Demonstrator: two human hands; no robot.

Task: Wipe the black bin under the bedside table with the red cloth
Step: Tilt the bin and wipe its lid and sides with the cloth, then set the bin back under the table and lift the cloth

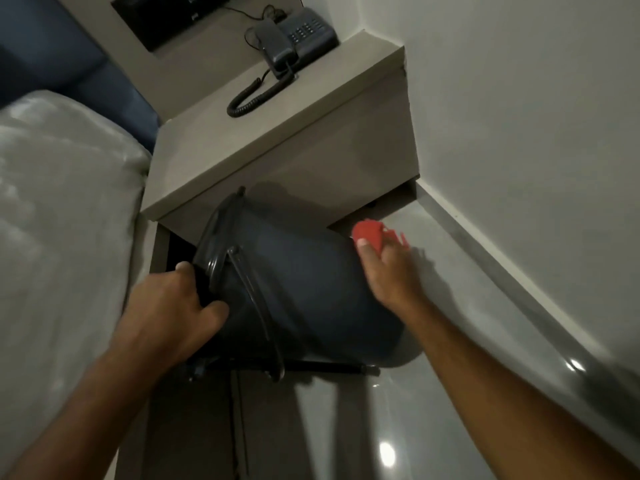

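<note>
Black bin [304,289] smooth, cylindrical, tilted; left hand [176,306] grips rim, right hand [388,271] clutches red cloth [370,233].

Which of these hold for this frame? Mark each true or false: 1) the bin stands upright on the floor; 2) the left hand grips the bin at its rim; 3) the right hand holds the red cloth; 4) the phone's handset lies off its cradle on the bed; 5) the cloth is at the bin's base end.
1) False. The black bin is tipped on its side in front of the bedside table.
2) True. The left hand grips its rim.
3) True. The right hand holds the red cloth.
4) False. The phone sits on the bedside table, handset on its cradle.
5) True.
</note>
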